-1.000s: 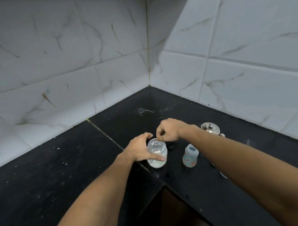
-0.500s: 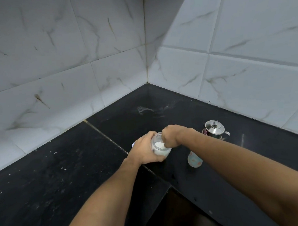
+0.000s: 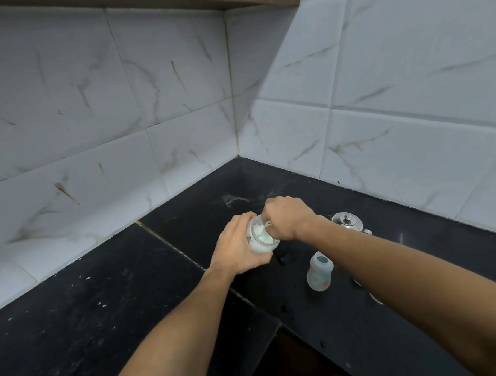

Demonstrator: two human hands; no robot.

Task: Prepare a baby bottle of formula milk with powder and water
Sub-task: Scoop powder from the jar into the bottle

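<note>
The left hand (image 3: 238,246) was wrapped around a small clear jar (image 3: 261,240) of white powder, fingers closed on its side, holding it tilted toward the right above the black countertop (image 3: 105,322) near the corner of the tiled walls (image 3: 124,108). The jar was see-through with a pale rim, and the powder lay banked against its lower side; a dark mark showed on its wall by the left thumb, too small to read. The right hand (image 3: 288,218) was bunched into a loose fist at the jar's mouth, its fingertips pinched on something thin and whitish that dipped inside, possibly a scoop handle, though the hand covered most of it. The baby bottle (image 3: 318,271) stood upright and open on the countertop to the right of the jar, apart from both hands, just in front of the right forearm; its body was pale and translucent with faint orange and bluish prints, and I could not tell whether it held anything. Behind it, near the right-hand wall, stood a small steel lidded pot (image 3: 347,222) with a knob, its lower part hidden by the right forearm. Two pale rounded edges (image 3: 373,297) peeked out beneath that forearm, too cut off to identify. A faint whitish smear (image 3: 233,199) marked the countertop behind the hands.
</note>
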